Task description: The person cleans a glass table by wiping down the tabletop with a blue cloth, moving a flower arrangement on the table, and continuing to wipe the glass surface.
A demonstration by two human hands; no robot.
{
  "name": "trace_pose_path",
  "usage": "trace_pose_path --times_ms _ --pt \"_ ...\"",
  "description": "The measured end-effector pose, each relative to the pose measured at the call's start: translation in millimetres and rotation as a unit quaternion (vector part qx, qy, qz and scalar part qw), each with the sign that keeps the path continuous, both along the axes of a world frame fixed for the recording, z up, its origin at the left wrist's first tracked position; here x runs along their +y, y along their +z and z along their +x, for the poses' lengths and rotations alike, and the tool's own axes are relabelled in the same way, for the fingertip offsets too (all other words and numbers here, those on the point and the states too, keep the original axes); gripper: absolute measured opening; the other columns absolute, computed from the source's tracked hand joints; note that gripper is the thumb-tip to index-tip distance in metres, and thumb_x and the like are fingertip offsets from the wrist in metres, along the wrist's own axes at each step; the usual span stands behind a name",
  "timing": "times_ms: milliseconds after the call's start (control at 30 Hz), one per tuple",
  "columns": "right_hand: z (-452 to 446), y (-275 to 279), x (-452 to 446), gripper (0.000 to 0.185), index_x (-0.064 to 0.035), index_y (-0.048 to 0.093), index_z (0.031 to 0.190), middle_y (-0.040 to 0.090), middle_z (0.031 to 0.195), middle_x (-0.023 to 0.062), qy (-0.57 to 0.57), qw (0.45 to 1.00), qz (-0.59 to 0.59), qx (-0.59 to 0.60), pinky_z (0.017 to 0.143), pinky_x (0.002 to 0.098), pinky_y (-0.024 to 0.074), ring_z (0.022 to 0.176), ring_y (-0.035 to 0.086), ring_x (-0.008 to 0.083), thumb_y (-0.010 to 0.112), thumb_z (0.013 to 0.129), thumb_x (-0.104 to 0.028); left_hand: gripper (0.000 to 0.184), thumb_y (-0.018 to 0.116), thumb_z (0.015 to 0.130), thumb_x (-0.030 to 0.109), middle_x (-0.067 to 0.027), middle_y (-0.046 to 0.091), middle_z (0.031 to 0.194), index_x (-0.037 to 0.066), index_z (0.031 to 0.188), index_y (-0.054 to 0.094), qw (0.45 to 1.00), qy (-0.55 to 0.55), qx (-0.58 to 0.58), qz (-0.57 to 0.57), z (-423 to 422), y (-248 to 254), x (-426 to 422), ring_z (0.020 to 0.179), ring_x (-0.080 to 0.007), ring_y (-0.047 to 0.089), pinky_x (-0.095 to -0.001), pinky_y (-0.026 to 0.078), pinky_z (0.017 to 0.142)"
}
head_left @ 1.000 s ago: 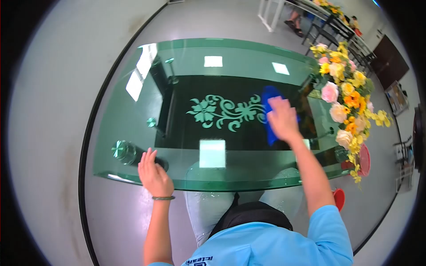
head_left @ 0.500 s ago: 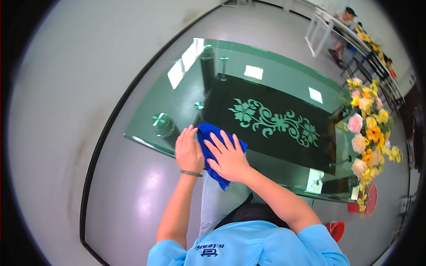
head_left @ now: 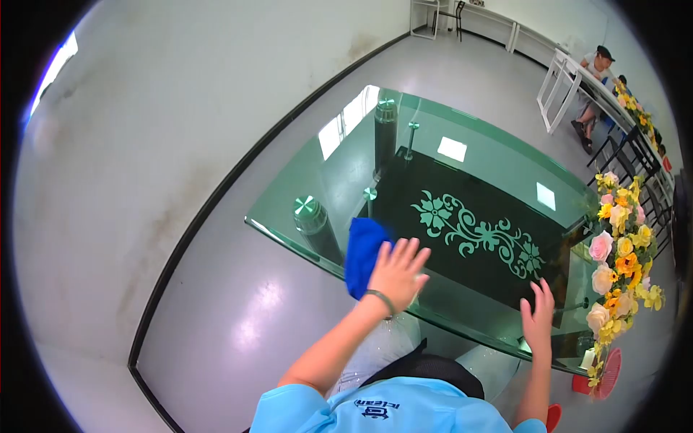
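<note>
A blue cloth [head_left: 363, 256] lies bunched over the front edge of the green glass table [head_left: 462, 307], left of my left hand [head_left: 399, 276]. That hand wears a dark bracelet and has its fingers spread towards the right; its left side overlaps the cloth's right edge. Whether the palm presses on the cloth or the glass, I cannot tell. Farther right, my right hand [head_left: 537, 317] is over the table's front part, fingers apart, holding nothing. A dark panel with a pale green floral pattern [head_left: 484, 234] shows through the glass.
An arrangement of artificial flowers [head_left: 613, 270] stands at the table's right end. A red basket [head_left: 608, 372] is on the floor below. Round metal-capped legs [head_left: 306, 207] support the glass. At the back right, a person [head_left: 598, 68] sits by a white table [head_left: 570, 83].
My right hand has left the cloth and moved right. My left hand has shifted right across the cloth, fingers now spread. The view has tilted, showing more wall.
</note>
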State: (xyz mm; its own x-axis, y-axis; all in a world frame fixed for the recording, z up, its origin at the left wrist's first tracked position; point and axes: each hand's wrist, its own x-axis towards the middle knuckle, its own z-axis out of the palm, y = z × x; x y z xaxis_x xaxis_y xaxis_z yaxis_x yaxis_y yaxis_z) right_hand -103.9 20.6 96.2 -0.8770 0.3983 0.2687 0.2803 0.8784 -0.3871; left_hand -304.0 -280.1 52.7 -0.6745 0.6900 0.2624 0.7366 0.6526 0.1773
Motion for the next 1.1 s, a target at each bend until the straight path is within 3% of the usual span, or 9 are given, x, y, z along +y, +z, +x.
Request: trace_pose_path --times_ms 100,167,233,300,367,533,667,833,1100 --pt "52 -14 36 0.043 -0.0013 0.048 0.132 0.039 0.144 0.0201 -0.09 0.996 -0.015 -0.007 0.111 0.0439 0.0264 0.133 0.036 0.0364 0.054 0.095 -0.023 0.057 0.049 0.094 0.035 -0.018 0.034 0.15 0.009 0.144 0.038 1.0 0.004 -0.028 -0.002 -56 8 -64 0.14 -0.0338 0.03 -0.0528 0.019 0.114" --pt "83 -39 67 0.042 0.0 0.048 0.132 0.038 0.144 0.0198 -0.139 0.99 -0.02 0.008 0.111 0.0429 0.0266 0.133 0.036 0.0355 0.051 0.097 -0.024 0.055 0.049 0.094 0.029 -0.0195 0.034 0.149 0.005 0.142 0.039 0.979 0.023 -0.071 0.188 -96 -4 -102 0.139 -0.0353 0.031 -0.0514 0.019 0.115" --pt "98 -65 86 0.041 0.0006 0.047 0.133 0.044 0.14 0.0187 -0.165 0.985 -0.01 0.041 0.109 0.0424 0.0291 0.131 0.04 0.0343 0.049 0.099 -0.023 0.055 0.048 0.094 0.028 -0.0219 0.034 0.148 0.001 0.141 0.037 0.97 0.124 0.0 0.208 -104 25 -120 0.14 -0.0362 0.029 -0.0499 0.019 0.115" --pt "93 -65 78 0.041 0.0 0.047 0.133 0.047 0.138 0.0185 -0.176 0.984 0.036 0.025 0.108 0.0429 0.0307 0.128 0.042 0.035 0.047 0.099 -0.023 0.059 0.047 0.095 0.03 -0.0234 0.031 0.15 -0.001 0.143 0.033 0.975 0.194 0.045 0.097 -122 20 -130 0.141 -0.0368 0.026 -0.0494 0.018 0.116" --pt "83 -55 65 0.041 -0.0004 0.047 0.133 0.047 0.137 0.0186 -0.174 0.982 0.064 0.018 0.107 0.0433 0.0313 0.128 0.042 0.0353 0.047 0.099 -0.024 0.069 0.042 0.096 0.041 -0.0221 0.022 0.155 -0.002 0.147 0.025 0.972 0.22 -0.077 -0.031 -128 4 -120 0.145 -0.0356 0.019 -0.0485 0.015 0.117" --pt "83 -48 64 0.044 -0.0019 0.047 0.133 0.048 0.135 0.0194 -0.167 0.98 0.104 -0.014 0.105 0.045 0.0331 0.125 0.043 0.0372 0.049 0.096 -0.024 0.072 0.043 0.095 0.045 -0.0248 0.019 0.155 0.002 0.149 0.023 0.987 0.152 -0.051 -0.03 -139 -1 -98 0.145 -0.0379 0.017 -0.049 0.015 0.117" --pt "80 -44 57 0.043 -0.0038 0.049 0.132 0.048 0.134 0.0187 -0.19 0.976 0.105 -0.008 0.103 0.0455 0.0347 0.124 0.045 0.0365 0.052 0.095 -0.026 0.069 0.05 0.092 0.045 -0.0311 0.019 0.152 0.016 0.15 0.028 0.997 -0.009 -0.052 -0.064 -100 25 -57 0.142 -0.0445 0.019 -0.0514 0.016 0.115" --pt "77 -38 49 0.045 -0.0048 0.051 0.131 0.05 0.133 0.0169 -0.199 0.974 0.107 0.005 0.103 0.0451 0.0356 0.123 0.046 0.0358 0.057 0.092 -0.026 0.083 0.062 0.083 0.046 -0.029 0.025 0.15 0.002 0.147 0.029 0.989 -0.104 -0.092 -0.047 -105 40 -41 0.14 -0.0427 0.026 -0.049 0.02 0.115" --pt "71 -29 40 0.046 -0.0052 0.051 0.129 0.051 0.132 0.0148 -0.221 0.968 0.118 0.004 0.102 0.0442 0.0359 0.122 0.047 0.033 0.061 0.089 -0.025 0.08 0.049 0.092 0.05 -0.0245 0.029 0.151 -0.003 0.147 0.025 0.97 0.239 -0.013 -0.043 -261 -14 -34 0.142 -0.0361 0.026 -0.0448 0.021 0.115"
